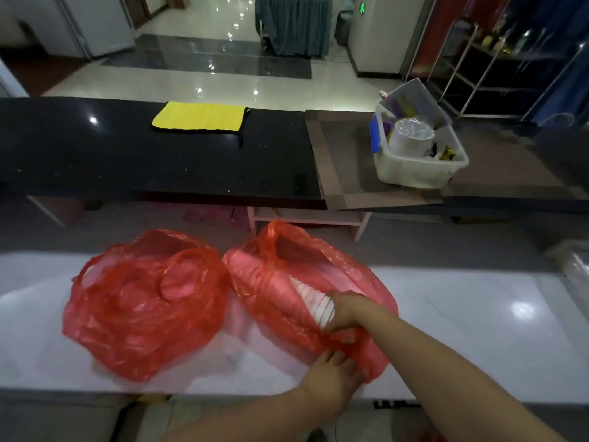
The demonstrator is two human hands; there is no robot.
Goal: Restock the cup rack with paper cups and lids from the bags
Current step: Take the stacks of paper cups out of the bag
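Ahead, white counter (478, 314), black counter (159, 161), glossy tiled floor (191, 81).

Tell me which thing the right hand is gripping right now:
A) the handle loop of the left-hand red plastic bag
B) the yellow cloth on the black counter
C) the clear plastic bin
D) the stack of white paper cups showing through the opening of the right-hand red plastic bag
D: the right hand curls round the stack of white paper cups poking from the right-hand red plastic bag, while the left hand pinches that bag's edge.
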